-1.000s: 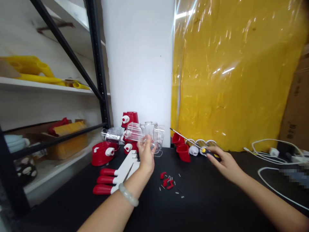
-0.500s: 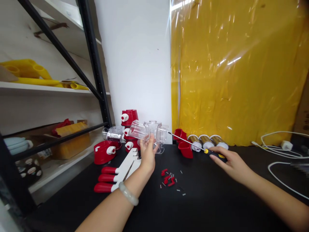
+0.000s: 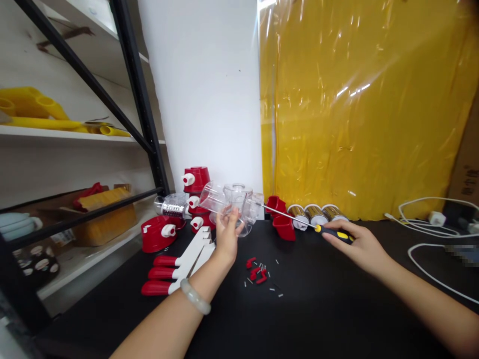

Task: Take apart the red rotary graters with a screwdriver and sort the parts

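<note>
My left hand [image 3: 227, 234] is closed around a clear plastic grater body [image 3: 239, 195], lifted above the black table. In my right hand [image 3: 355, 244] is a screwdriver [image 3: 299, 219] with a black and yellow handle. Its long shaft points left, and the tip is at the right end of the clear body; whether it touches there I cannot tell. Below lie small red plastic pieces [image 3: 256, 273] among several tiny metal pins [image 3: 272, 289]. White crank arms with red handles [image 3: 164, 273] lie beside my left forearm.
Red bases with white knobs [image 3: 196, 179] are stacked at the back left, near a clear body with a metal drum [image 3: 174, 207]. Red hoppers [image 3: 284, 227] and grater drums [image 3: 315, 214] stand along the back. White cables [image 3: 419, 219] lie right. A black-framed shelf [image 3: 138, 85] rises left.
The whole view has shifted slightly. The clear grater body has turned a little in my left hand, while the screwdriver stays at its right end.
</note>
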Demonstrator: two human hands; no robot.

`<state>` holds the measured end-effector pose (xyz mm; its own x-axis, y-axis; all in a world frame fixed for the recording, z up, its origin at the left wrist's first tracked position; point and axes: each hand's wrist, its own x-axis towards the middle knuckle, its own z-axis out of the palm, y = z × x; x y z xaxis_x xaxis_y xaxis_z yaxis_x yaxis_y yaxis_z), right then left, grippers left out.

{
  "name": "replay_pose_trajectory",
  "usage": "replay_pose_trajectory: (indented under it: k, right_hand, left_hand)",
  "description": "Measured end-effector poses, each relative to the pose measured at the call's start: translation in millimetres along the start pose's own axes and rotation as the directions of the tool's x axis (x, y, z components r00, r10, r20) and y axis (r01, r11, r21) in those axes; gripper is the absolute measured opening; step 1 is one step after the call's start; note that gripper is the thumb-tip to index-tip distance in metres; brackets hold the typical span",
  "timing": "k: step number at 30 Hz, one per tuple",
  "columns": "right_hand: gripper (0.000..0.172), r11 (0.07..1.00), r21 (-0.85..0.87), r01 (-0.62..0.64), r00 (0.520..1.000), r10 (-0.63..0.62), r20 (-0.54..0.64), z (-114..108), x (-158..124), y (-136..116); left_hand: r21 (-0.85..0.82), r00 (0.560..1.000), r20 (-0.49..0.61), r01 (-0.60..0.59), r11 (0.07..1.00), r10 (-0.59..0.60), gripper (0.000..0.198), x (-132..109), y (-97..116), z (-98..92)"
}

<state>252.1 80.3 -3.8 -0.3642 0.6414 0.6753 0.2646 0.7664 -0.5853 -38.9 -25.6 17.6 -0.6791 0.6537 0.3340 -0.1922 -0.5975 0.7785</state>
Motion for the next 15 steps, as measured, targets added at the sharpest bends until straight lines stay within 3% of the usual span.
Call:
replay_pose_trajectory:
  k: [4, 7, 9, 12, 15]
  right_hand:
    - [0.033, 0.981, 0.129, -0.144, 0.989, 0.137, 0.062, 1.2, 1.1, -3.5]
    - [0.036, 0.903, 0.291, -0.317, 0.945, 0.273, 0.182, 1.6, 0.7, -6.7]
    - [0.037, 0.768, 0.461, -0.446, 0.894, 0.355, 0.273, 1.0, 0.9, -9.5]
    - [0.042, 0.448, 0.682, -0.579, 0.809, 0.421, 0.41, -3.1, 2.4, -15.3]
    - [0.048, 0.221, 0.745, -0.629, 0.743, 0.45, 0.495, -7.8, 3.3, -20.9]
  left_hand:
    - [-0.005, 1.0, 0.015, -0.008, 1.0, 0.008, 0.057, 1.1, -1.5, -1.8]
    - [0.017, 0.999, 0.03, -0.027, 1.0, 0.026, 0.058, 1.2, 0.2, -2.5]
    - [0.032, 0.998, 0.043, -0.048, 0.998, 0.046, 0.058, 0.8, 2.4, -2.2]
    - [0.045, 0.996, 0.05, -0.078, 0.996, 0.075, 0.056, -0.5, 4.9, -1.7]
    - [0.056, 0.992, 0.066, -0.115, 0.992, 0.111, 0.055, -1.9, 4.2, -2.9]
